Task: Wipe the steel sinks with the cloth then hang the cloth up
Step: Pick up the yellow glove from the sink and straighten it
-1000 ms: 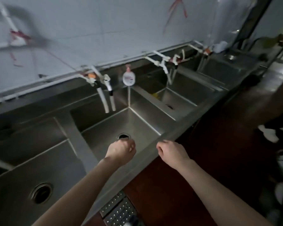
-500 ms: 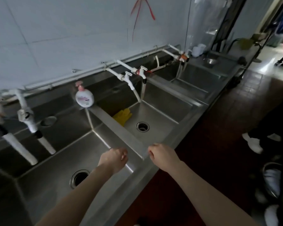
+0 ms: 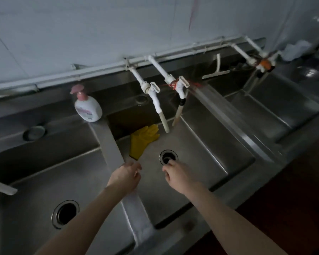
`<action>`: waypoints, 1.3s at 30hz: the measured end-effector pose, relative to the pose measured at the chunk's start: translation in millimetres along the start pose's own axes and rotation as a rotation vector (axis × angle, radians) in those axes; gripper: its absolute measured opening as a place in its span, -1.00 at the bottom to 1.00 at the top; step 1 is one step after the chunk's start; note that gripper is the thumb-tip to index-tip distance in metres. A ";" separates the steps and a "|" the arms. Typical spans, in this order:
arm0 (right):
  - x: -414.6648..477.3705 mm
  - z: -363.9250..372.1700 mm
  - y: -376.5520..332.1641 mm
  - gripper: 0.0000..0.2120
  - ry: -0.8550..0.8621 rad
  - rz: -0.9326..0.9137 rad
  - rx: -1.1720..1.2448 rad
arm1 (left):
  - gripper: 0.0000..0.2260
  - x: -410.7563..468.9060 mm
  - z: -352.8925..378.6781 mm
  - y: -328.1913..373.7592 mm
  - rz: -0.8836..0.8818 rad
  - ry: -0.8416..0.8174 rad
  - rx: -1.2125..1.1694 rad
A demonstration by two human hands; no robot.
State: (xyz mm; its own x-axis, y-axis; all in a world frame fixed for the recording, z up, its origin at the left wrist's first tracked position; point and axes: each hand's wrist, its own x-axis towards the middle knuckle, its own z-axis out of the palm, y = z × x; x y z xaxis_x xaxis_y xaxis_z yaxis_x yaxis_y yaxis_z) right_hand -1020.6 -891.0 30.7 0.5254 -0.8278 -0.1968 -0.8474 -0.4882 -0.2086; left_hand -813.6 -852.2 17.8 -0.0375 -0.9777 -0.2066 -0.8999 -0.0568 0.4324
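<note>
A row of steel sinks runs along the wall. The middle sink holds a yellow rubber glove lying flat at its back left, beside the drain. My left hand hovers over the divider between the left sink and the middle one, fingers loosely curled, holding nothing. My right hand hangs over the middle sink just in front of the drain, fingers loosely curled and empty. No cloth shows in my hands.
A white soap bottle with a pink pump stands on the divider's back end. Two white taps hang over the middle sink. A third sink lies to the right. A pale cloth-like thing sits at the far right by the wall.
My view has shifted right along the counter; the middle sink with the yellow glove is now in front. Both hands moved from the front rim to over the divider and middle sink.
</note>
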 end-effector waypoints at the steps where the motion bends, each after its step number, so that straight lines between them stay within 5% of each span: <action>1: 17.5 2.5 8.1 -0.79 -0.024 -0.040 -0.009 | -0.76 14.4 6.9 2.9 -0.044 0.000 -0.018; 11: 161.3 81.4 75.2 -0.55 -0.250 -0.240 -0.073 | -0.59 153.9 96.0 -19.4 -0.421 -0.229 0.010; 17: 227.6 139.0 102.8 -0.41 -0.331 -0.288 -0.116 | -0.60 209.3 154.7 -64.3 -0.526 -0.171 0.056; 21: 261.0 160.0 108.3 -0.50 -0.368 -0.292 -0.151 | -0.53 235.5 176.3 -83.6 -0.564 -0.219 0.040; 30: 269.4 172.0 108.1 -0.55 -0.310 -0.300 -0.087 | -0.81 246.6 178.9 -88.3 -0.549 0.060 0.012; 39: 204.0 128.9 84.5 -0.33 -0.147 -0.395 -0.029 | -0.82 194.9 119.0 -43.5 -0.451 0.162 -0.184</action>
State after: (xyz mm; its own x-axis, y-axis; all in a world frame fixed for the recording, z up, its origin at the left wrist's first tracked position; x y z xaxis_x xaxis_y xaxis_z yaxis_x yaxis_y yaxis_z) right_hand -975.2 -1065.4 -150.5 0.8137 -0.5286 -0.2420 -0.5797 -0.7693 -0.2686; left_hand -833.5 -1016.2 -145.8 0.4175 -0.8657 -0.2761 -0.7191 -0.5005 0.4820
